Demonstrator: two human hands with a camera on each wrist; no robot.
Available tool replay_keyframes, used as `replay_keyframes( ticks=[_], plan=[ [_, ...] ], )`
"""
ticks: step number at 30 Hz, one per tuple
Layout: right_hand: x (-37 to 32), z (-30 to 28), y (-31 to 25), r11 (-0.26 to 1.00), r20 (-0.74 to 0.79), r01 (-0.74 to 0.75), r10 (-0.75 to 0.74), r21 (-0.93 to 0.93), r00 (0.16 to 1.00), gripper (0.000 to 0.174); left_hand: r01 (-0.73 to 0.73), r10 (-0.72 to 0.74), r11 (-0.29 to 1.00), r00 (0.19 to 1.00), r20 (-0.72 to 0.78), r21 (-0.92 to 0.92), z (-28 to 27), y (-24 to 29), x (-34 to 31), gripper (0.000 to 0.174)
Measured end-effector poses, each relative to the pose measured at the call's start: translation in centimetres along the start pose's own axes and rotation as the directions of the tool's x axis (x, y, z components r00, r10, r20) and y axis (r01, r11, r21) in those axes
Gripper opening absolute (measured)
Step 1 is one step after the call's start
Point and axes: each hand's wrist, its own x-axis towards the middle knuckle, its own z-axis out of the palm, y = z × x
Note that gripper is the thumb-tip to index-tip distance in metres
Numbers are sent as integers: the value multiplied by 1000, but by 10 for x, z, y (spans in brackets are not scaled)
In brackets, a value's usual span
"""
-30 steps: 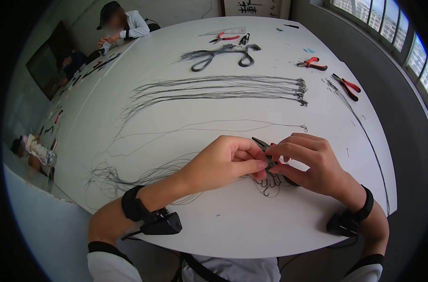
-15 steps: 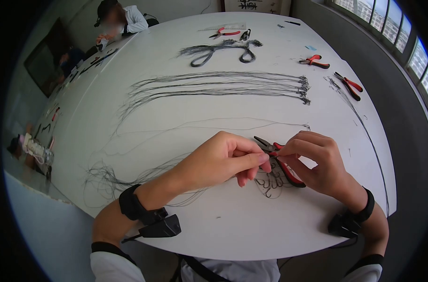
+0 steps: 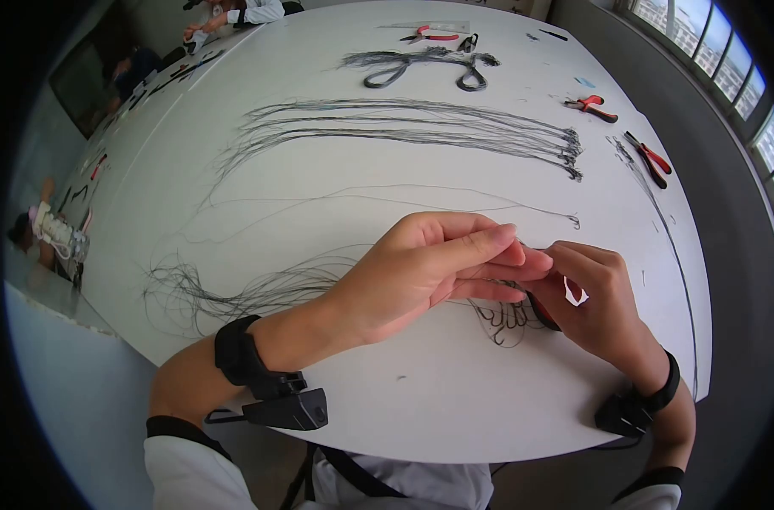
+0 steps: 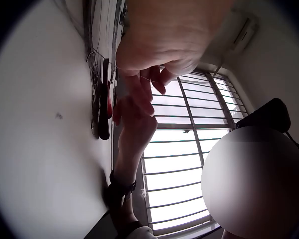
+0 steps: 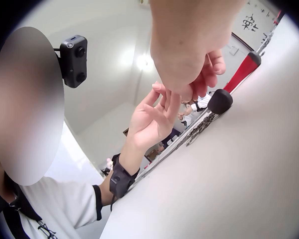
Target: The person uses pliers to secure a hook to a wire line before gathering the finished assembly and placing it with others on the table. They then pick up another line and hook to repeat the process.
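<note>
My left hand (image 3: pixel 421 276) and right hand (image 3: pixel 595 293) meet fingertip to fingertip over the table. Left thumb and index finger pinch together, the other fingers reaching toward the right hand. In the left wrist view a thin fishing line (image 4: pixel 107 61) runs from the tangle at the table to the left fingers. The right hand's fingers are bent, their tips partly behind the left ones; I cannot tell what they hold. Beneath the hands lie several fish hooks (image 3: pixel 510 316) and red-and-black pliers (image 5: pixel 243 72), mostly hidden in the head view. A loose line bundle (image 3: pixel 234 297) trails left.
Rows of hooked lines (image 3: pixel 404 127) lie across the table (image 3: pixel 387 408), with a single hooked line (image 3: pixel 577 221) nearer. More pliers (image 3: pixel 591 108) and another pair (image 3: pixel 649 160) lie right. Looped dark line (image 3: pixel 429 58), red-handled pliers (image 3: pixel 434 36) and a ruler are behind. Other people sit far left.
Both hands have risen and shifted slightly right and away from me, now covering most of the pliers. The left fingers have straightened toward the right hand. The head view has tilted down.
</note>
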Motion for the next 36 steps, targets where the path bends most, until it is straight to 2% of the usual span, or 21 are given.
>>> replay_keyframes(
  ticks=[2,4,5,8,10,11,13,14,16,22,26,33,35,36],
  plan=[
    [-1,1,0,999,10,-25,25,22,1000,12,-9,10,1000,1000,-15,16,0,2,-1,28],
    [-2,4,0,997,19,-62,61,56,998,10,23,-18,997,997,76,-68,-3,6,-2,32],
    [-2,5,-1,997,19,-59,58,58,998,10,21,-17,998,997,72,-66,-3,7,-2,32],
    [-1,8,-3,995,4,-72,72,63,997,9,-38,40,997,999,18,-62,1,4,0,35],
    [-1,7,-3,1000,32,-27,26,15,999,10,-166,164,985,985,-49,-52,-1,-1,2,33],
    [-1,8,-4,1000,34,-22,21,17,999,10,-170,167,984,984,-54,-50,-3,-2,2,33],
    [-2,8,-5,999,59,26,-28,38,998,11,-96,107,990,988,-108,108,-5,-3,2,29],
    [-2,7,-5,999,59,29,-32,40,998,11,-97,109,989,988,-112,110,-5,-3,1,29],
    [-1,3,-6,996,119,59,-67,69,991,11,8,22,981,989,-150,196,-4,-3,0,25],
    [-2,-1,-8,986,23,29,-33,167,999,15,158,-128,951,983,-128,265,2,3,-4,26],
    [0,-4,-11,991,27,59,-63,122,998,15,199,-163,903,979,-124,380,9,6,-4,26],
    [0,-1,-5,995,-79,-20,27,95,996,11,191,-204,907,979,-5,375,5,9,-5,29],
    [0,0,-3,997,-93,-34,41,72,995,10,191,-212,946,976,55,261,3,8,-5,29],
    [0,0,-3,996,-84,-59,65,69,994,10,191,-213,946,975,58,262,3,7,-4,29]
  ],
)
